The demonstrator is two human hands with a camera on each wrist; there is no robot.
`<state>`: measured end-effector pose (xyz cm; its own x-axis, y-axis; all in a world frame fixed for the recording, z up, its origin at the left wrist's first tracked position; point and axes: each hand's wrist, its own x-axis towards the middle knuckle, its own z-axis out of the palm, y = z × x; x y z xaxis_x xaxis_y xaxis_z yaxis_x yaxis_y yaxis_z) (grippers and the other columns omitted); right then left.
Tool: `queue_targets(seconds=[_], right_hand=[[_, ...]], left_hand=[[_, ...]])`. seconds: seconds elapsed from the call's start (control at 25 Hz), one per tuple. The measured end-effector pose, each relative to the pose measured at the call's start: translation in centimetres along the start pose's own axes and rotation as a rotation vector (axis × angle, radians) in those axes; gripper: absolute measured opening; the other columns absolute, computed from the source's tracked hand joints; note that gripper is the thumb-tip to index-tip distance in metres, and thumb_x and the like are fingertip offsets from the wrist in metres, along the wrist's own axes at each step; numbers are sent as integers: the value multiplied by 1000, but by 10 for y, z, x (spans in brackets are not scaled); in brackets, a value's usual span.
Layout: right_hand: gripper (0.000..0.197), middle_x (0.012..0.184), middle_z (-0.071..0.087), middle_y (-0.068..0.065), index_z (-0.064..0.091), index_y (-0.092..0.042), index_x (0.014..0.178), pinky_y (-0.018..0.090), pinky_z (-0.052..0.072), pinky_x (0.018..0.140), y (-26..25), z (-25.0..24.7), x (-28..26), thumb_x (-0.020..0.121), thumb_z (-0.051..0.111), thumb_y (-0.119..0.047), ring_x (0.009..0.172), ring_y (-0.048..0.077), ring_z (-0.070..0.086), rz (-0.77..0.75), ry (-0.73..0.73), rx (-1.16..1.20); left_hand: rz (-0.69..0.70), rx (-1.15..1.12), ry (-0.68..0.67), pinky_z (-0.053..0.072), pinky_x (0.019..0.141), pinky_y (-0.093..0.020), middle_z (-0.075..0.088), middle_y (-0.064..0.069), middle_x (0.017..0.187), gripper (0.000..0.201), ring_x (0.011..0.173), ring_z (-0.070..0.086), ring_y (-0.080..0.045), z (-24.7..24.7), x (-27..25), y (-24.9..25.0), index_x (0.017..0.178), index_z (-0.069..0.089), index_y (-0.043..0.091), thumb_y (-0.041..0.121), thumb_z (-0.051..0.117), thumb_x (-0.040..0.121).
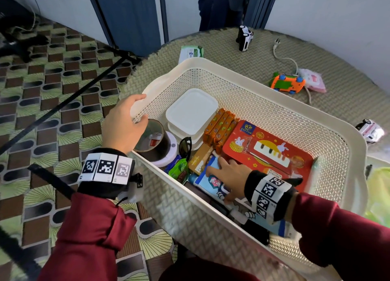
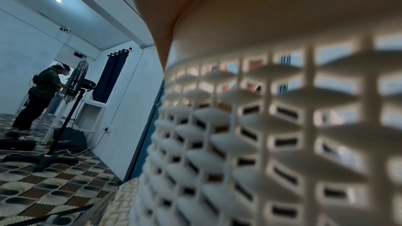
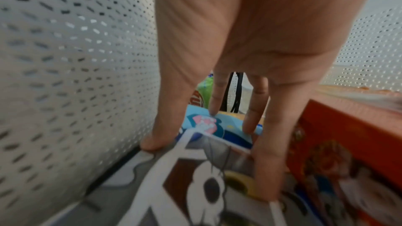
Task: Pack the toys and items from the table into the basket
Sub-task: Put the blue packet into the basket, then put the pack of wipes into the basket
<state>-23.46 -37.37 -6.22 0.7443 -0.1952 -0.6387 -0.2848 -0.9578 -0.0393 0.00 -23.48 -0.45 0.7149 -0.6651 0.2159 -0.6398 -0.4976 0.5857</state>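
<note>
A cream perforated basket (image 1: 274, 94) stands on the round woven table (image 1: 348, 69). My left hand (image 1: 139, 108) grips its left rim, and the left wrist view shows the basket wall (image 2: 261, 126) up close. My right hand (image 1: 225, 173) is inside the basket with its fingers straight, pressing on a blue cartoon-printed book (image 1: 211, 181); the right wrist view shows the fingertips (image 3: 250, 128) on that book (image 3: 228, 130) beside a red tin (image 3: 348, 126). Left on the table are an orange toy car (image 1: 288, 83), a black-and-white toy car (image 1: 244, 37) and a white toy car (image 1: 370, 130).
The basket holds the red tin (image 1: 268, 151), white containers (image 1: 192, 109), orange packets (image 1: 221, 126), a tape roll (image 1: 152, 137) and sunglasses (image 1: 185, 146). A pink wipes pack (image 1: 313, 80), a white cable (image 1: 282, 56) and a green-white pack (image 1: 191, 52) lie on the table. A person (image 1: 219, 6) stands behind it.
</note>
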Motion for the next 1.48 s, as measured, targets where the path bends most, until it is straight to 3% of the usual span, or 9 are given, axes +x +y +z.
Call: queue_targets(seconds=[0.28, 0.44, 0.6, 0.76, 0.92, 1.08, 1.2, 1.32, 1.48], right_hand=[[73, 124, 39, 10, 30, -26, 128, 38, 44, 73, -2, 5, -2, 73, 76, -39, 108, 31, 46, 21, 9, 48], [54, 123, 43, 8, 39, -24, 130, 36, 45, 81, -2, -14, -1, 87, 57, -50, 107, 27, 49, 2, 48, 179], [32, 115, 55, 3, 50, -17, 120, 32, 47, 82, -11, -46, 3, 93, 51, -35, 98, 19, 57, -65, 184, 338], [25, 96, 64, 3, 56, -17, 113, 30, 46, 76, -27, -96, 1, 93, 53, -31, 85, 17, 58, -90, 274, 398], [19, 87, 63, -3, 62, -22, 103, 28, 44, 77, -58, -155, -1, 89, 57, -34, 80, 15, 56, -12, 487, 451], [16, 83, 60, -4, 65, -21, 97, 27, 43, 76, -108, -208, 12, 89, 55, -29, 81, 14, 53, 105, 721, 527], [17, 81, 63, 3, 67, -14, 95, 28, 47, 78, -162, -233, 38, 88, 55, -24, 83, 21, 60, 112, 846, 687], [16, 73, 64, 3, 67, -12, 90, 29, 49, 73, -216, -234, 75, 88, 55, -21, 78, 23, 64, 100, 881, 791], [12, 78, 65, 3, 66, -12, 90, 20, 36, 62, -258, -205, 134, 88, 56, -18, 72, 17, 58, 124, 832, 883]], left_hand=[[0, 9, -10, 49, 77, -39, 60, -2, 126, 43, 102, 59, -28, -1, -2, 1, 129, 54, 26, 18, 61, 88], [6, -53, 20, 47, 81, -36, 62, 0, 122, 43, 104, 59, -24, -1, -2, 3, 129, 53, 22, 15, 61, 87], [-23, -112, 79, 52, 77, -42, 66, -2, 112, 40, 91, 62, -24, -2, -2, 4, 126, 54, 22, 15, 57, 88], [-69, -139, 3, 50, 72, -36, 66, 2, 100, 37, 76, 61, -19, -16, 2, -4, 124, 58, 22, 13, 57, 87], [-27, -370, -95, 55, 82, -39, 71, 4, 89, 17, 82, 66, -15, -44, 15, -36, 98, 72, 19, 13, 60, 86], [-57, -554, -121, 55, 79, -31, 72, -5, 87, 15, 78, 68, -20, -82, 31, -74, 100, 69, 15, 11, 56, 93], [-61, -526, -148, 52, 77, -19, 72, -2, 88, 16, 78, 69, -12, -114, 39, -121, 102, 68, 17, 11, 56, 93], [-85, -520, -159, 52, 76, -17, 72, -2, 88, 18, 81, 69, -12, -137, 37, -170, 100, 68, 18, 8, 54, 94], [-140, -491, -186, 54, 82, -27, 72, 1, 88, 17, 85, 68, -13, -146, 33, -231, 98, 67, 21, 10, 55, 92]])
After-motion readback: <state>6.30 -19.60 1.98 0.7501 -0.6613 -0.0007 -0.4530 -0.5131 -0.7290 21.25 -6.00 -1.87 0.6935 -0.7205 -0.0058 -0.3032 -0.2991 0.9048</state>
